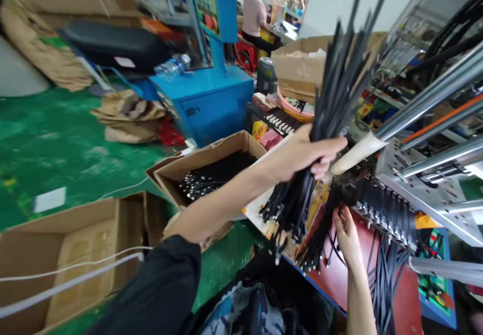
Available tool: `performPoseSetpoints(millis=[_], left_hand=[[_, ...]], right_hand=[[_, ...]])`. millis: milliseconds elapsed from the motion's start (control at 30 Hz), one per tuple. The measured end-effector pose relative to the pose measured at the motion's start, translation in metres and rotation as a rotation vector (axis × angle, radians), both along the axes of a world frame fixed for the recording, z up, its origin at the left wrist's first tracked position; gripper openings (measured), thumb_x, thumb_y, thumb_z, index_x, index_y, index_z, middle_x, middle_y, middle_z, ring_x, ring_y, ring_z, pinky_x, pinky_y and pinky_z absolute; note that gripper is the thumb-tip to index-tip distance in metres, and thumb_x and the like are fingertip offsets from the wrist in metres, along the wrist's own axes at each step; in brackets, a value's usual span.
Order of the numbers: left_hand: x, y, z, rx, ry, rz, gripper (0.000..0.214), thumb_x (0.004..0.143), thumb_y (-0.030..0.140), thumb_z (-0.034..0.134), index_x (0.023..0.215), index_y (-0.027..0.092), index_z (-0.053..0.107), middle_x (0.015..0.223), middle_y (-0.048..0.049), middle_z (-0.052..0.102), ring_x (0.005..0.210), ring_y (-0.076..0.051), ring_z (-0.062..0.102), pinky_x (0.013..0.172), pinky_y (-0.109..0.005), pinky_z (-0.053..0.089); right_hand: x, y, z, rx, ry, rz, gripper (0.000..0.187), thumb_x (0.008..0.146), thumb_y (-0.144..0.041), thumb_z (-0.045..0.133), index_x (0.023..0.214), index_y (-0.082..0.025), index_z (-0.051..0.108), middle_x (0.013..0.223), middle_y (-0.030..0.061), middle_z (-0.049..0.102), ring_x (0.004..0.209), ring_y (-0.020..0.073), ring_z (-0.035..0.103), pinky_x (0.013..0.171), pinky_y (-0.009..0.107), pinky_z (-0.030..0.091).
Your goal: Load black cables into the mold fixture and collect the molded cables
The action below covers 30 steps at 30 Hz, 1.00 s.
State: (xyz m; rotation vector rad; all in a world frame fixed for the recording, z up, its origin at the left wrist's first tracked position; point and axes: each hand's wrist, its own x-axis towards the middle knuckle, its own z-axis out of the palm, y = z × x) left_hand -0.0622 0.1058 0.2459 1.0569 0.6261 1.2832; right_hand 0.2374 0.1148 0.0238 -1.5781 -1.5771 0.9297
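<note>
My left hand (307,153) is closed around a thick bundle of black cables (332,98), held upright so the cable ends fan upward and the connector ends (283,212) hang below the fist. My right hand (346,237) reaches under the bundle to more black cables lying on the red work surface (339,279); its fingers touch the cables beside a metal fixture row (381,212) loaded with cables. Whether that hand grips anything is unclear.
An open cardboard box (211,171) holding black cables stands left of the bench. Another cardboard box (71,254) sits on the green floor. A blue machine (211,98) and a seated person (254,15) are behind. Metal rails (433,93) run at right.
</note>
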Motion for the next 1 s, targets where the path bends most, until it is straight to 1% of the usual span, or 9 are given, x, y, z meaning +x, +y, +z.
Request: performPoseSetpoints(millis=[100,267,367,467,500,633,767,867,1000], left_hand=[[0.057,0.015,-0.052,-0.209,-0.071,-0.182,0.035,0.09,0.036,0.079,0.08,0.022,0.048,0.061,0.0079,0.042,0.047,-0.007,0.037,0.047,-0.022,0.038],[0.13,0.028,-0.146,-0.457,0.149,-0.135,0.039,0.096,0.049,0.072,0.081,0.023,0.048,0.066,0.0064,0.045,0.051,-0.009,0.043,0.052,-0.025,0.048],[0.156,0.031,-0.178,-0.471,0.335,-0.113,0.031,0.104,0.046,0.058,0.088,0.02,0.054,0.07,0.0026,0.056,0.059,-0.013,0.06,0.06,-0.029,0.057],[0.167,0.032,-0.189,-0.385,0.536,-0.045,0.019,0.101,0.036,0.058,0.108,0.019,0.06,0.091,-0.0088,0.073,0.087,-0.025,0.077,0.077,-0.039,0.065],[0.167,0.033,-0.19,-0.335,0.604,-0.009,0.025,0.099,0.033,0.059,0.119,0.017,0.059,0.106,-0.0139,0.075,0.103,-0.029,0.077,0.089,-0.044,0.065],[0.164,0.035,-0.191,-0.126,0.861,0.137,0.061,0.096,0.027,0.058,0.152,0.005,0.044,0.161,-0.0297,0.048,0.157,-0.038,0.042,0.131,-0.054,0.033],[0.156,0.031,-0.194,-0.006,1.046,0.18,0.071,0.101,0.027,0.046,0.163,-0.002,0.028,0.174,-0.0301,0.025,0.166,-0.036,0.02,0.137,-0.052,0.021],[0.144,0.017,-0.196,0.022,1.143,0.166,0.076,0.102,0.03,0.043,0.164,-0.009,0.023,0.174,-0.0335,0.018,0.165,-0.037,0.016,0.137,-0.053,0.02],[0.138,-0.011,-0.204,0.04,1.227,0.078,0.076,0.106,0.038,0.04,0.167,-0.005,0.023,0.174,-0.029,0.021,0.164,-0.032,0.021,0.136,-0.05,0.025]], right_hand=[[0.02,-0.019,-0.003,-0.029,-0.02,-0.034,0.079,0.087,-0.069,0.061,0.147,-0.018,0.058,0.147,0.02,0.065,0.133,0.0347,0.064,0.111,0.054,0.051],[0.046,-0.063,-0.004,-0.054,-0.062,-0.085,0.061,0.086,-0.066,0.064,0.125,-0.02,0.074,0.12,0.0188,0.075,0.108,0.0389,0.073,0.102,0.064,0.054],[0.046,-0.078,0.0,-0.051,-0.046,-0.079,0.042,0.085,-0.061,0.067,0.108,-0.028,0.08,0.106,0.0131,0.076,0.097,0.0398,0.073,0.099,0.065,0.055],[0.04,-0.083,0.006,-0.046,0.011,-0.037,0.03,0.086,-0.059,0.066,0.105,-0.041,0.081,0.106,0.0062,0.077,0.107,0.0421,0.072,0.103,0.065,0.055],[0.038,-0.084,0.008,-0.047,0.03,-0.022,0.028,0.087,-0.059,0.065,0.104,-0.045,0.081,0.107,0.0042,0.077,0.109,0.0425,0.072,0.105,0.066,0.054],[0.032,-0.087,0.01,-0.059,0.093,0.018,0.024,0.087,-0.058,0.067,0.104,-0.049,0.081,0.105,0.0026,0.078,0.107,0.0437,0.073,0.101,0.067,0.056],[0.042,-0.082,0.017,-0.079,0.09,0.05,0.026,0.082,-0.057,0.073,0.102,-0.044,0.083,0.094,0.0084,0.079,0.086,0.0418,0.076,0.08,0.065,0.062],[0.075,-0.059,0.038,-0.043,0.043,0.006,0.038,0.08,-0.063,0.073,0.107,-0.037,0.082,0.094,0.0114,0.078,0.07,0.037,0.073,0.062,0.058,0.061],[0.132,-0.004,0.075,0.16,-0.268,0.009,0.044,0.092,-0.06,0.062,0.118,-0.029,0.078,0.102,0.0108,0.079,0.081,0.0304,0.075,0.07,0.047,0.061]])
